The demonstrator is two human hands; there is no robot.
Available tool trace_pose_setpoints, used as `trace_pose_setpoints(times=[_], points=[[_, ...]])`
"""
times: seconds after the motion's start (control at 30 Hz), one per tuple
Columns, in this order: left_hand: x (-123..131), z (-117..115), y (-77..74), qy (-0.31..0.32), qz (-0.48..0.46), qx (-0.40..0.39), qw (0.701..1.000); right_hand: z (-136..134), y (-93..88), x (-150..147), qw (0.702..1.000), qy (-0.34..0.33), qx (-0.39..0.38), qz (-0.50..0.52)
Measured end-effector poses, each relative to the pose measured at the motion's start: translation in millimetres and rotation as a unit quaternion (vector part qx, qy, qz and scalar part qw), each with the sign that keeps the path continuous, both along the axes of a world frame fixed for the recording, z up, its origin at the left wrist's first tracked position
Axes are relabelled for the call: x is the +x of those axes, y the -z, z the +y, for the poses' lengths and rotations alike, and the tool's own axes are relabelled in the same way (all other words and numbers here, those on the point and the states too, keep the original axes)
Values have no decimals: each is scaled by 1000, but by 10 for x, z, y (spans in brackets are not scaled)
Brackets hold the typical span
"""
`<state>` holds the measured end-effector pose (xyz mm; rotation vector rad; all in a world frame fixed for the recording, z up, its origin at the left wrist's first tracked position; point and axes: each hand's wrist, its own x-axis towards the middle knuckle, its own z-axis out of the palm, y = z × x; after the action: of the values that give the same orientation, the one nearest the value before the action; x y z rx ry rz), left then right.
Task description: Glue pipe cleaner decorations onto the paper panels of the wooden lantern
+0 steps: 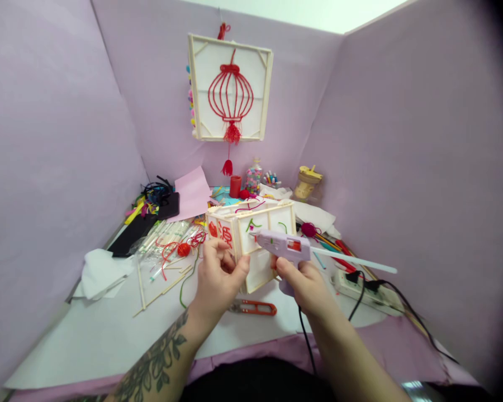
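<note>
A small box lantern (255, 231) of pale sticks and white panels, with red and green yarn designs, is held up over the table. My left hand (218, 276) grips its lower left corner, fingers closed on the frame. My right hand (304, 282) is wrapped round the handle of a lilac hot glue gun (283, 247). The nozzle points left and touches the lantern's front panel. A white glue stick (356, 260) juts out of the gun's back to the right, and its black cord hangs down toward me.
Orange thread snips (254, 306) lie under the lantern. A power strip (360, 286) with plugs sits at right. Sticks, yarn and a plastic bag (167, 240) litter the left. A finished lantern (229, 86) hangs on the back wall above jars and a red cup (235, 186).
</note>
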<state>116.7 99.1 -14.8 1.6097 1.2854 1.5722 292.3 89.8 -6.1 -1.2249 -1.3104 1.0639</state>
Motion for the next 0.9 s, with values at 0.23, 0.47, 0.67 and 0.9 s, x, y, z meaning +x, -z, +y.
trace_pose_setpoints(times=[0.23,0.47,0.67,0.9], points=[[-3,4,10,-1,7,2,1000,13,53,14,1000,-11,1,12],[-7,3,23,0,5,1,1000,14,52,12,1000,-8,4,15],[-8,10,19,1,19,18,1000,16,56,6,1000,-8,-5,25],[-14,13,29,4,25,27,999,23,48,6,1000,-9,-5,26]])
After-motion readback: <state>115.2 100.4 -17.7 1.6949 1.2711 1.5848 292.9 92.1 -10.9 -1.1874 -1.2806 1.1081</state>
